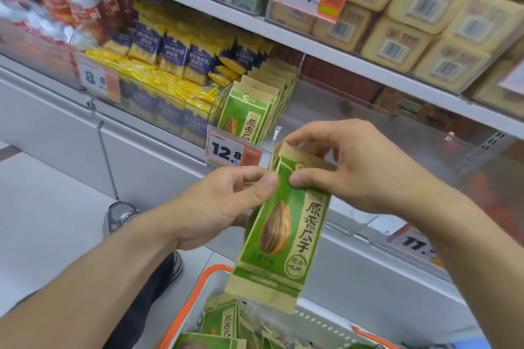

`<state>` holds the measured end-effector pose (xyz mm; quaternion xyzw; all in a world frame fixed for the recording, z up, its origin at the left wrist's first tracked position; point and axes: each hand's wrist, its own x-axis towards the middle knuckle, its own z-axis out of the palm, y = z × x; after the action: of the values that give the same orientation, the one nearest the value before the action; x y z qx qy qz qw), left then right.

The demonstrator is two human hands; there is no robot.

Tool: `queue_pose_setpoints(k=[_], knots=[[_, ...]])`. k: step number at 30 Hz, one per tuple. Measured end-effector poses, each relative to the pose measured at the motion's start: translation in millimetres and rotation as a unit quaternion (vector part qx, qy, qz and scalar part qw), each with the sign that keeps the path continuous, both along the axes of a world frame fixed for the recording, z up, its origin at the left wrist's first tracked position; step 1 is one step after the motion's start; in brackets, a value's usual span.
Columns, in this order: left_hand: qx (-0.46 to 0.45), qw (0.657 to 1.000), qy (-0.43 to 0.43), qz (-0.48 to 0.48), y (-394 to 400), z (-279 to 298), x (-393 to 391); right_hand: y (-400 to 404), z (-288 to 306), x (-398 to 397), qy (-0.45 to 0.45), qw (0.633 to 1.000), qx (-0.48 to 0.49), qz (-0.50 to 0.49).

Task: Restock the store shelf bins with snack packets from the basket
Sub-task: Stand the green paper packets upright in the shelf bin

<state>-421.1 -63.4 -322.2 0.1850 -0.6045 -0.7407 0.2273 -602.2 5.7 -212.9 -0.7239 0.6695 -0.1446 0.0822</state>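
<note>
The shelf (340, 45) fills the view, its clear bin (320, 110) holding a row of green sunflower-seed packets (249, 110) at its left end, with bare space to their right. Below sits the basket (198, 292), orange-rimmed, with more of the same packets inside. Above it the person holds a green packet (283, 224), seemingly with others stacked behind. The left hand (226, 201) grips its left edge, fingers curled behind; the right hand (354, 167) pinches the top flap between thumb and fingers. To do this well, they should square the stack, keep the printed face forward and upright, and slide it in just beside the standing row.
</note>
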Motion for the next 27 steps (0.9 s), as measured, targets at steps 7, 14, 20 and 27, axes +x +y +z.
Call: queue_pose_setpoints(k=[7, 14, 20, 27], knots=[[-0.067, 0.996, -0.009, 0.064, -18.9, 7.1, 10.1, -18.6, -14.1, 7.4, -0.028, 0.999, -0.02, 0.028], [-0.156, 0.975, -0.002, 0.158, -28.1, 11.1, 3.9, -46.5, 1.6, 9.8, -0.104, 0.975, 0.193, 0.028], [-0.356, 0.845, -0.07, 0.394, -61.4, 1.2, 15.2, -74.3, 16.2, 0.4, -0.028, 0.999, -0.045, 0.0], [-0.413, 0.829, -0.206, 0.317, -73.5, -27.2, 9.9, -109.5, 18.2, -9.1, -0.025, 0.98, -0.189, -0.06]])
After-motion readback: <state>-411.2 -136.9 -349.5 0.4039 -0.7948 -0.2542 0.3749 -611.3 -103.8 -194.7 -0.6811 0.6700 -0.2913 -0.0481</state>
